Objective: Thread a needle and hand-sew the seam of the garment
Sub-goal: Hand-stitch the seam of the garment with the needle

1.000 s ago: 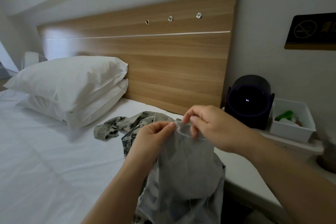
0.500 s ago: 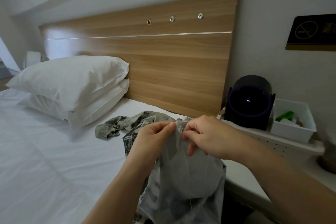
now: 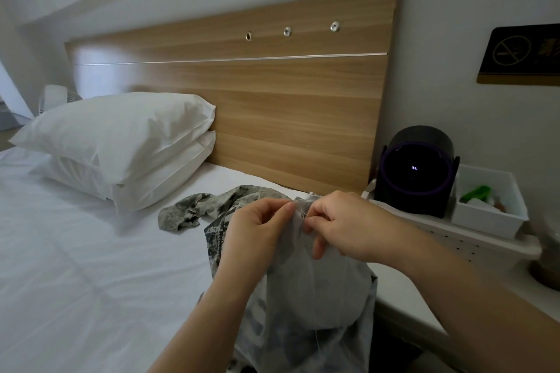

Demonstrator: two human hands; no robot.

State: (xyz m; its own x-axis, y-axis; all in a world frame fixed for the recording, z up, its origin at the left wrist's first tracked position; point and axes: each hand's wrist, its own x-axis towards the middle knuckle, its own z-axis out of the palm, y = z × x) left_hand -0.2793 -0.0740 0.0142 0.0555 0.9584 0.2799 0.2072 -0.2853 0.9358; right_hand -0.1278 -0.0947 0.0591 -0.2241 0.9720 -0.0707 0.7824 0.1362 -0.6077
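Garment (image 3: 315, 291) is hanging soft and floppy near the bed (image 3: 91, 251); left hand (image 3: 254, 230) is pinching its top edge, right hand (image 3: 342, 227) is pinching the needle (image 3: 304, 213).

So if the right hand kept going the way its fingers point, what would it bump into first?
Probably the grey cloth it already pinches, then the left hand just beyond. The right hand points left toward it, though depth is hard to judge.

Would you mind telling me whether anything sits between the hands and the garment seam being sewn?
Nothing visible does: the left hand and right hand both pinch the garment directly at its raised edge.
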